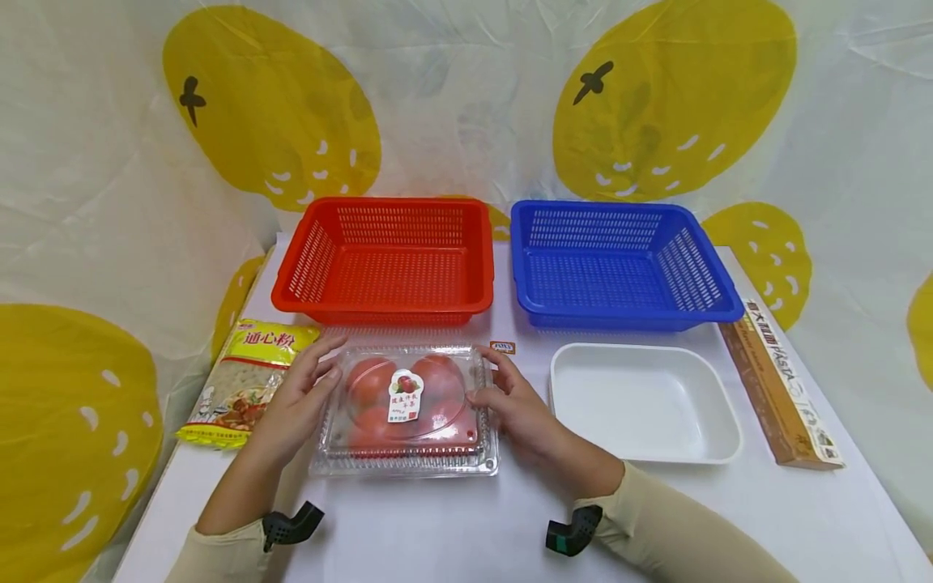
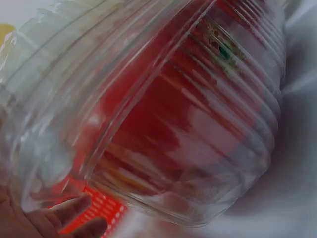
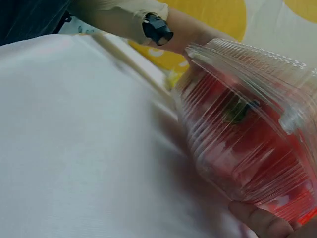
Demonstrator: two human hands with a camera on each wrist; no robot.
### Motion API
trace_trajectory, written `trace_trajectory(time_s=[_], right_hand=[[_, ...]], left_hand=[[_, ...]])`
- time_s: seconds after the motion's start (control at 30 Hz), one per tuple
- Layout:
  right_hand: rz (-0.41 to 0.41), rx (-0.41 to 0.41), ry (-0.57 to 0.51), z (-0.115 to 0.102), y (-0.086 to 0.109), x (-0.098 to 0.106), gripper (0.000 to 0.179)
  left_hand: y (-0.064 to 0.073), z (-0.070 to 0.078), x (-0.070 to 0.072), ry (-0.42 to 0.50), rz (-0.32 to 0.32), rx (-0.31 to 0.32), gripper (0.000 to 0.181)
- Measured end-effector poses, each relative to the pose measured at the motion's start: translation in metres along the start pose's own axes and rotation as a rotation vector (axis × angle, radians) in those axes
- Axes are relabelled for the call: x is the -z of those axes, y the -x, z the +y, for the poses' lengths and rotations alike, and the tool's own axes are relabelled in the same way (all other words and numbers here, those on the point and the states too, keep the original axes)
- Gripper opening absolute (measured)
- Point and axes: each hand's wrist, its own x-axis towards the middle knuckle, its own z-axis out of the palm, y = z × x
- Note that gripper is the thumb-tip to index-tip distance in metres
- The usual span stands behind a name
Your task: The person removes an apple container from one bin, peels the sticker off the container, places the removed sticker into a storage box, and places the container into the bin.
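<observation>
A clear plastic clamshell box (image 1: 408, 465) holds several red tomatoes (image 1: 372, 380), with a white label (image 1: 405, 397) on its lid. Green stem ends show through its ribbed side in both wrist views. At the box's left side is my left hand (image 1: 299, 397), its thumb by the lid edge. The left wrist view has its fingers (image 2: 74, 210) fairly straight beside a far corner. My right hand (image 1: 521, 409) grips the right side, thumb over the lid edge. One of its fingers (image 3: 257, 218) touches a lower corner in the right wrist view.
Behind the box stand a red basket (image 1: 382, 316) and a blue basket (image 1: 630, 314). A white tray (image 1: 645, 405) lies right of my right hand, with a long pasta box (image 1: 783, 389) beyond it. Left of my left hand lies a yellow pasta bag (image 1: 248, 364). A small orange-brown label (image 1: 503, 347) is near the baskets.
</observation>
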Motion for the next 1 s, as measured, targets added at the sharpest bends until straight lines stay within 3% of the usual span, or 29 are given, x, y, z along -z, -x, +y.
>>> trace_trajectory(time_s=[0.23,0.4,0.63,0.8,1.0], right_hand=[[0.044,0.05,0.041,0.012,-0.002,-0.001,0.081],[0.102,0.109,0.231,0.014,-0.001,0.002,0.077],[0.187,0.112,0.457,0.011,0.005,0.0,0.074],[0.194,0.106,0.497,0.01,0.007,-0.004,0.072],[0.182,0.077,0.549,-0.002,0.012,-0.007,0.075]], left_hand=[[0.003,-0.012,0.001,-0.05,0.024,0.026,0.051],[0.002,-0.014,0.0,-0.068,0.021,-0.012,0.05],[0.003,-0.015,-0.001,-0.067,0.001,-0.022,0.049],[0.003,-0.017,0.0,-0.083,-0.011,0.002,0.049],[0.002,-0.016,-0.002,-0.109,-0.012,-0.014,0.048]])
